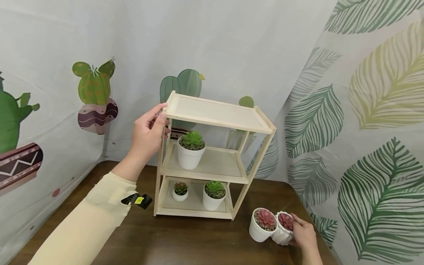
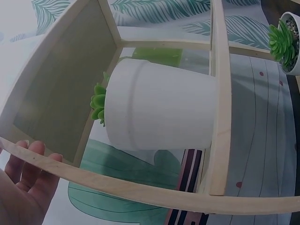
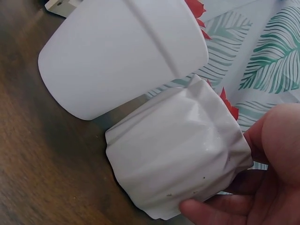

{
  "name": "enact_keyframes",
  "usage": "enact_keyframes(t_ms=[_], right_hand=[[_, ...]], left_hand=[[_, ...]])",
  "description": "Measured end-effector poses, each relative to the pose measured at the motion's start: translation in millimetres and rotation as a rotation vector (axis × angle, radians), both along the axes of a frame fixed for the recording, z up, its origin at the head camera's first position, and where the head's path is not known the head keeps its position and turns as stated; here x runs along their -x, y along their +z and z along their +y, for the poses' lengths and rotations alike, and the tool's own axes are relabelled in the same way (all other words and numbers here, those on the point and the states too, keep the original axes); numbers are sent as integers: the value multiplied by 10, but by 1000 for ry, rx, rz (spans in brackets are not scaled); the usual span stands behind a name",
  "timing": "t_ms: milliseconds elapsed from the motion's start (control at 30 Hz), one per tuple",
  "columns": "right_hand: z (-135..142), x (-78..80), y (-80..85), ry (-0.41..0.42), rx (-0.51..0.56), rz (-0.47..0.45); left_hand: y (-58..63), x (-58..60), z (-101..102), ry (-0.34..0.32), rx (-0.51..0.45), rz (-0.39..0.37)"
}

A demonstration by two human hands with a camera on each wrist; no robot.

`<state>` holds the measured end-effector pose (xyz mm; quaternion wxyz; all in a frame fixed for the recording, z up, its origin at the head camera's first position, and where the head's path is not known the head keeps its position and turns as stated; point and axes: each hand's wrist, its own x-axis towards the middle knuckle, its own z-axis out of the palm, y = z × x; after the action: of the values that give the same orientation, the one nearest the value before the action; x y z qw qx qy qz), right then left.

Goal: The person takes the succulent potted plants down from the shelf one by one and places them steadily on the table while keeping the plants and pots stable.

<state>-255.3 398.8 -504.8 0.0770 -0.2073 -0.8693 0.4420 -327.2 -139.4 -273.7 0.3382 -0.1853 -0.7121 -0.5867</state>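
Your right hand (image 1: 305, 233) holds the crinkled white pot with a red succulent (image 1: 282, 235), thumb and fingers curled about its outer side, the side away from the three-tier wooden shelf (image 1: 218, 110). So the pot lies shelfward of your fingers, to the right and front of that shelf, squat and mouth up; whether its base bears on the brown table (image 1: 132, 235) you cannot tell. Between it and the shelf stands the smooth white pot with a red succulent (image 1: 260, 231), touching or nearly so. Your right hand is far nearer than your left hand (image 1: 149, 130), which grips the shelf's upper left corner. A potted green succulent (image 1: 190, 156) stands on the shelf's middle tier, below that left hand.
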Motion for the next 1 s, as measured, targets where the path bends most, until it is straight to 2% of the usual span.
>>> enact_keyframes(t_ms=[200,500,833,1000], right_hand=[[38,-39,-33,-15,-1,-10],[-34,5,-10,8,0,5],[60,29,62,84,65,-37],[55,36,196,97,-106,-40]], left_hand=[[-28,15,44,-11,6,2],[13,-28,-36,-4,32,-14],[69,-91,-82,-56,45,-80],[102,-113,-110,-38,82,-63]])
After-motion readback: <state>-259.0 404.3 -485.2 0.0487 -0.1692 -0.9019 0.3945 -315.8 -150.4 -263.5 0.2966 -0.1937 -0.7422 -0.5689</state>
